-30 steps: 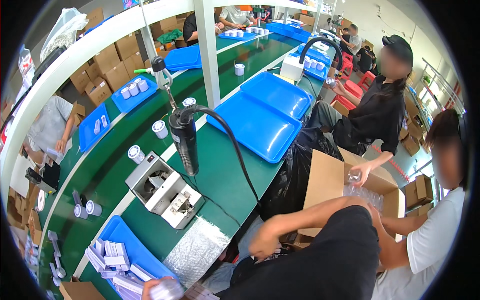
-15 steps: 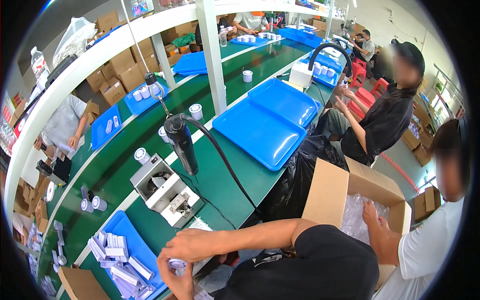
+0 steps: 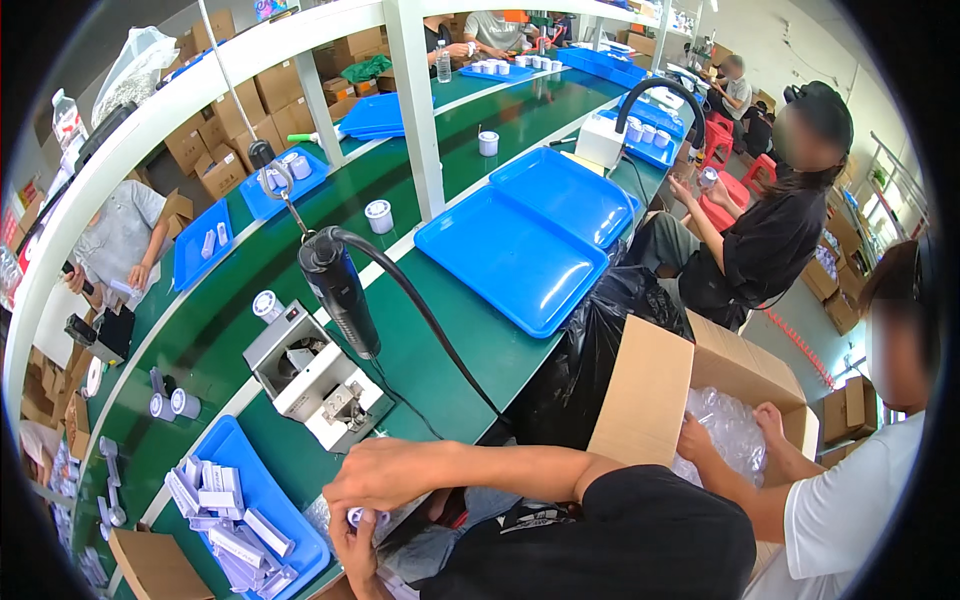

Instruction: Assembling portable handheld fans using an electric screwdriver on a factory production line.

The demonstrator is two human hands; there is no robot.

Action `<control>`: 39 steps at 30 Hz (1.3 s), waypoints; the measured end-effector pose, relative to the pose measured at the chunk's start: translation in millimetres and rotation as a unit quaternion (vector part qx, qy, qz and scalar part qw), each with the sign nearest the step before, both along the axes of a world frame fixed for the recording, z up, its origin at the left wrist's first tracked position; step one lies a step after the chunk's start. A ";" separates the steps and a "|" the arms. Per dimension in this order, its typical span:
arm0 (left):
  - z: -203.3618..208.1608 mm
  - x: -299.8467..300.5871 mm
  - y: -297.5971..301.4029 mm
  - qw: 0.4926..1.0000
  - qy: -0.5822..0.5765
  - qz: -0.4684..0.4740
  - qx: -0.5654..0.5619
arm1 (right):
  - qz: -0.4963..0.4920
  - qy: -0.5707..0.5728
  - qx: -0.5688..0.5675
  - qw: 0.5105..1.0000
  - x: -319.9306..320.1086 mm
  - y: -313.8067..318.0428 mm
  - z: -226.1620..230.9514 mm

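Observation:
My left hand point(image 3: 352, 553) comes up from the lower edge with its fingers closed round a small round whitish-purple piece point(image 3: 362, 517). Above it, my right hand point(image 3: 372, 475) curls over the top with bent fingers against the same piece. Most of the piece is hidden by the fingers, so its exact kind is unclear. To the left of the hands, a blue tray point(image 3: 262, 482) holds several long pale-purple plastic parts point(image 3: 240, 545). A small grey-white bench machine point(image 3: 318, 375) stands on the green table just beyond.
A black cylindrical power tool point(image 3: 340, 300) hangs above the machine, its cable looping right. Blue trays point(image 3: 510, 265) lie on the table. White round containers point(image 3: 379, 216) stand along it. At right, a person point(image 3: 860, 480) reaches into a carton point(image 3: 640, 390) of clear plastic. An open carton point(image 3: 160, 565) sits lower left.
The whole view has shifted slightly. My hands stay together around the round piece, which has turned a little. The person at the carton has their two hands farther apart on the clear plastic.

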State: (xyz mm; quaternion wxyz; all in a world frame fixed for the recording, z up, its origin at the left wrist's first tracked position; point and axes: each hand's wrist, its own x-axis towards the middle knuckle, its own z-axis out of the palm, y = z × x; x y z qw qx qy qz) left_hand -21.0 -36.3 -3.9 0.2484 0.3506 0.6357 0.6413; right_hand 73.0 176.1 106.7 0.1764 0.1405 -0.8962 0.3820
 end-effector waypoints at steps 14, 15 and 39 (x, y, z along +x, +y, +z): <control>18.6 13.2 6.4 0.976 0.210 0.024 -0.052 | -0.428 0.324 -0.053 0.842 -6.6 57.1 15.0; 27.6 9.0 13.9 0.976 0.215 -0.029 -0.010 | -0.433 0.317 -0.134 0.833 -3.7 55.7 25.2; 9.9 11.5 14.4 0.978 0.191 0.083 -0.022 | -0.087 0.228 -0.481 0.842 -13.8 24.2 47.6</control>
